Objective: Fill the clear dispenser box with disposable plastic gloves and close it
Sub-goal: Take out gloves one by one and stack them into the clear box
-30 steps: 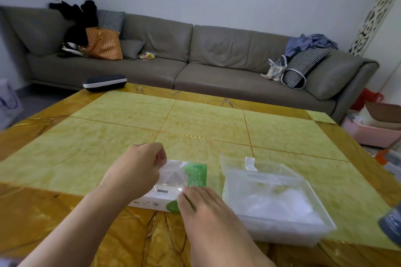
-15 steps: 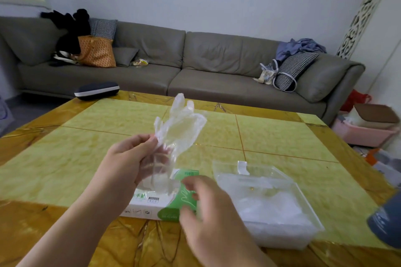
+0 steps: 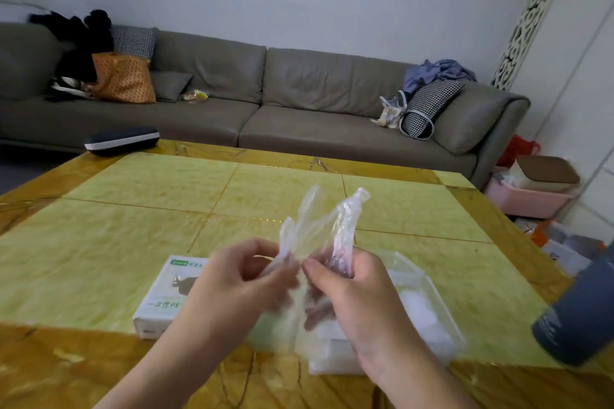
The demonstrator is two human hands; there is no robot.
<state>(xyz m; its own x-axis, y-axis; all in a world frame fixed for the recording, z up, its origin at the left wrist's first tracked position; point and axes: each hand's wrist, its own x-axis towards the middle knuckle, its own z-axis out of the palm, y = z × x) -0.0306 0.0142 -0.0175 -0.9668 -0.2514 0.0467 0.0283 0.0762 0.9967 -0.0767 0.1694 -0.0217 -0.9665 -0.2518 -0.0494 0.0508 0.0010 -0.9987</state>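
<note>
Thin crinkled clear plastic glove — glossy marble-look table, matt card box

Two hands are raised over the table, the left hand and the right hand, with one clear plastic glove between them. On the one table sit two boxes: one white and green glove carton at near left and one clear dispenser box at near right. One dark case lies at the far left edge. One grey sofa stands beyond, carrying two checked cushions and one orange bag.
</note>
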